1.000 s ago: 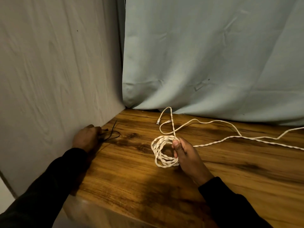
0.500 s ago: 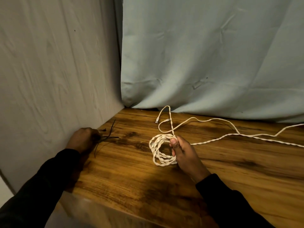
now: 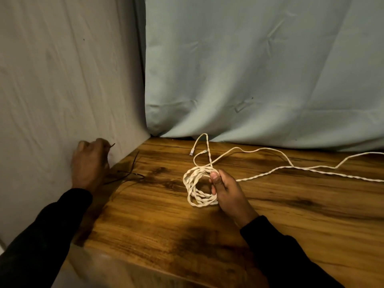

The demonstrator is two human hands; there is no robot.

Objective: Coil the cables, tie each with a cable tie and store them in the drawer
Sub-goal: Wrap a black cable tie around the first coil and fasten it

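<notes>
Lifted off the pile since a second ago: left hand (image 3: pixel 89 163), curled and pinching what looks like one black cable tie (image 3: pixel 112 145); others left on the table (image 3: pixel 166 235). Thin, springy, slippery; best pinched mid-length. Further right, right hand (image 3: pixel 226 190) clamping the white coil (image 3: pixel 196 183) at its rim. Light, limp, apt to unwind.

Wooden table (image 3: pixel 187 235), dark grain streaks. On it: white twisted cable (image 3: pixel 197 188) coiled mid-table, loose tail trailing off right, connector ends near the back edge. Thin black ties (image 3: pixel 126 175) scattered at the left edge by the wall.
</notes>
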